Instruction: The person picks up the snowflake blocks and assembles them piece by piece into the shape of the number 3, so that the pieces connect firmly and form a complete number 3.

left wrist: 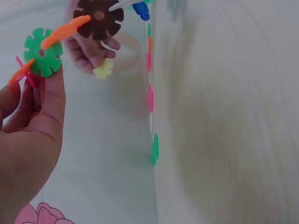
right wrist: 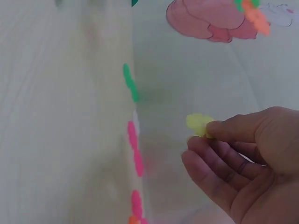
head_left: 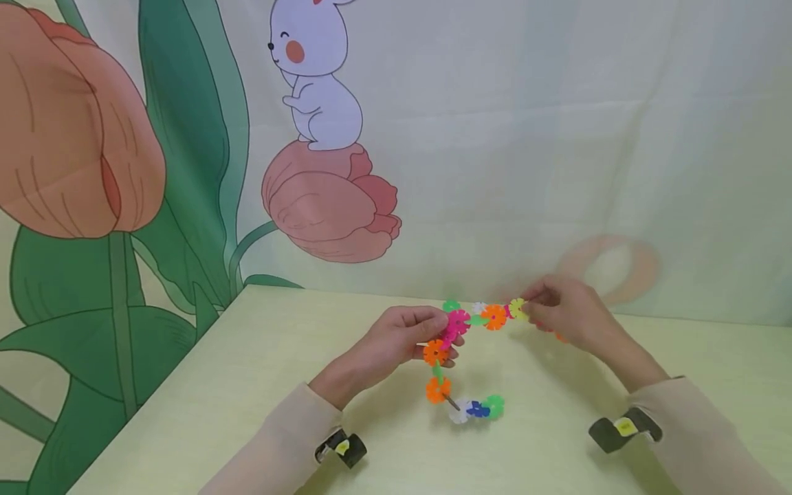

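Observation:
My left hand (head_left: 402, 333) pinches a pink plastic flower disc (head_left: 458, 322), part of a linked chain held above the table. Below the hand hang orange, green, brown, white and blue discs, with a green disc (head_left: 494, 405) at the loose end. In the left wrist view the brown disc (left wrist: 99, 18) shows clearly, face on. To the right of the held pink disc, an orange disc (head_left: 493, 317) appears in line with a small green one. Between thumb and forefinger, my right hand (head_left: 566, 313) pinches a yellow disc (right wrist: 198, 123); the left wrist view shows it apart from the chain.
Several discs lie near the table's back edge, among them a green one (left wrist: 155, 149) and a pink one (right wrist: 135, 148). Behind the pale table (head_left: 278, 357) hangs a cloth (head_left: 495, 172) printed with tulips and a rabbit. Both sleeves carry black wrist cameras.

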Demonstrator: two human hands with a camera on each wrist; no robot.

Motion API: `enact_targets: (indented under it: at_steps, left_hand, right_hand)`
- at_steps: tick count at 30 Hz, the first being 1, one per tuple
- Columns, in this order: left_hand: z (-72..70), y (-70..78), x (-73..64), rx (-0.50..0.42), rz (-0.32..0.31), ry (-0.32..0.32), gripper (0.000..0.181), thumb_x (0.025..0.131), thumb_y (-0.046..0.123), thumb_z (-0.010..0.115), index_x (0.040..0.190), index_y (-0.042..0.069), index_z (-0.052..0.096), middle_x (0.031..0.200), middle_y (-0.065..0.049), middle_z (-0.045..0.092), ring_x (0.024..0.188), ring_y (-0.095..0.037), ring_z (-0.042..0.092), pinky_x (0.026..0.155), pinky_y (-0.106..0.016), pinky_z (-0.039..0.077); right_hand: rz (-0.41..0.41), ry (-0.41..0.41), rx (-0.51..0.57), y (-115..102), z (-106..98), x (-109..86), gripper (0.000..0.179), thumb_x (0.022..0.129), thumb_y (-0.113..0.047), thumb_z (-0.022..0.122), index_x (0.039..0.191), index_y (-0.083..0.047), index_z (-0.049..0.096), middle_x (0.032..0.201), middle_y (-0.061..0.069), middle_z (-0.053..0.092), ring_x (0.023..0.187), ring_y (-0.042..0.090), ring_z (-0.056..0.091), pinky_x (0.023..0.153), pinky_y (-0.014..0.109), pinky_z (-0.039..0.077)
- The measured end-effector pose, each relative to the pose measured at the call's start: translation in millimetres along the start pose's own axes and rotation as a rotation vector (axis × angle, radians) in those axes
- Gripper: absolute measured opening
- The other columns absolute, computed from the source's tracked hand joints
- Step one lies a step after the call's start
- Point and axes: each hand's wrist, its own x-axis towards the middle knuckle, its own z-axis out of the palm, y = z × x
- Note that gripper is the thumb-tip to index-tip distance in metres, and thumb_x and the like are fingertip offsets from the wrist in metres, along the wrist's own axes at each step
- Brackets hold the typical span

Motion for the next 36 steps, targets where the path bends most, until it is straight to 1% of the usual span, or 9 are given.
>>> enact_targets:
  at_steps: [4, 6, 10, 14, 17, 21, 25, 28, 36]
  left_hand:
    - [0.8, 1.6, 0.6, 0.018, -0.018, -0.016, 0.028, 0.112, 0.016, 0.055, 0.124, -0.006, 0.069, 0.113, -0.014, 0.076, 0.092, -0.024, 0.075, 0.099, -0.041, 0.058]
    - [1.4, 2.0, 1.0, 0.016, -0.031, -0.024, 0.028, 0.112, 0.016, 0.055, 0.124, -0.006, 0.069, 0.114, -0.015, 0.075, 0.095, -0.026, 0.074, 0.098, -0.041, 0.059]
    - [2.1, 3.7, 0.9, 0.012, -0.052, -0.037, 0.031, 0.112, 0.017, 0.054, 0.127, -0.006, 0.068, 0.116, -0.018, 0.074, 0.099, -0.033, 0.073, 0.097, -0.040, 0.059]
    - [2.8, 5.0, 0.8, -0.012, -0.053, -0.049, 0.031, 0.113, 0.017, 0.054, 0.128, -0.007, 0.067, 0.114, -0.016, 0.074, 0.097, -0.028, 0.072, 0.096, -0.039, 0.060]
    - [3.7, 5.0, 0.5, -0.047, -0.050, -0.055, 0.030, 0.113, 0.015, 0.053, 0.128, -0.008, 0.066, 0.112, -0.016, 0.074, 0.093, -0.022, 0.072, 0.094, -0.040, 0.060]
    - [5.1, 4.3, 0.2, -0.068, -0.051, -0.065, 0.030, 0.112, 0.014, 0.054, 0.128, -0.008, 0.066, 0.114, -0.017, 0.075, 0.092, -0.022, 0.073, 0.091, -0.040, 0.061]
    - [6.3, 4.4, 1.0, -0.060, -0.057, -0.070, 0.031, 0.112, 0.016, 0.055, 0.132, -0.005, 0.067, 0.117, -0.016, 0.075, 0.094, -0.024, 0.074, 0.090, -0.039, 0.062]
    - [6.7, 4.5, 1.2, -0.057, -0.062, -0.072, 0.032, 0.112, 0.017, 0.055, 0.133, -0.004, 0.067, 0.117, -0.016, 0.076, 0.095, -0.026, 0.075, 0.090, -0.040, 0.062]
    - [8.0, 3.6, 0.9, -0.061, -0.049, -0.048, 0.032, 0.111, 0.017, 0.057, 0.131, -0.004, 0.069, 0.116, -0.015, 0.077, 0.091, -0.023, 0.074, 0.090, -0.039, 0.061]
  right_hand:
    - [-0.055, 0.050, 0.003, -17.6, -2.9, -7.0, 0.018, 0.101, -0.012, 0.073, 0.117, -0.003, 0.071, 0.103, 0.009, 0.076, 0.088, 0.027, 0.075, 0.072, 0.032, 0.061]
    - [-0.086, 0.068, 0.017, -27.4, -3.5, -10.9, 0.018, 0.101, -0.012, 0.073, 0.117, -0.004, 0.071, 0.103, 0.008, 0.076, 0.090, 0.026, 0.076, 0.075, 0.031, 0.062]
    - [-0.157, 0.112, 0.049, -48.3, -3.1, -20.0, 0.017, 0.101, -0.014, 0.075, 0.116, -0.007, 0.071, 0.101, 0.005, 0.077, 0.089, 0.022, 0.076, 0.075, 0.031, 0.061]
    - [-0.239, 0.159, 0.070, -66.3, -0.4, -28.7, 0.015, 0.099, -0.013, 0.078, 0.113, -0.009, 0.073, 0.099, 0.002, 0.077, 0.086, 0.019, 0.077, 0.075, 0.027, 0.061]
    - [-0.297, 0.170, 0.093, -75.7, 2.6, -33.6, 0.014, 0.097, -0.009, 0.079, 0.111, -0.008, 0.074, 0.097, 0.002, 0.077, 0.083, 0.017, 0.077, 0.076, 0.025, 0.061]
    - [-0.361, 0.169, 0.118, -82.6, 6.1, -37.6, 0.014, 0.095, -0.002, 0.080, 0.107, -0.007, 0.075, 0.092, 0.001, 0.076, 0.079, 0.016, 0.077, 0.074, 0.025, 0.062]
    - [-0.417, 0.168, 0.141, -86.1, 9.4, -39.5, 0.016, 0.092, 0.003, 0.081, 0.105, -0.005, 0.075, 0.092, 0.002, 0.076, 0.078, 0.020, 0.077, 0.074, 0.024, 0.062]
    - [-0.453, 0.171, 0.129, -88.1, 11.4, -40.2, 0.017, 0.091, 0.004, 0.081, 0.105, -0.005, 0.075, 0.092, 0.002, 0.077, 0.078, 0.022, 0.076, 0.075, 0.024, 0.062]
    - [-0.478, 0.174, 0.095, -92.3, 17.1, -42.6, 0.017, 0.091, 0.003, 0.082, 0.104, -0.007, 0.076, 0.091, -0.003, 0.076, 0.077, 0.011, 0.073, 0.074, 0.024, 0.062]
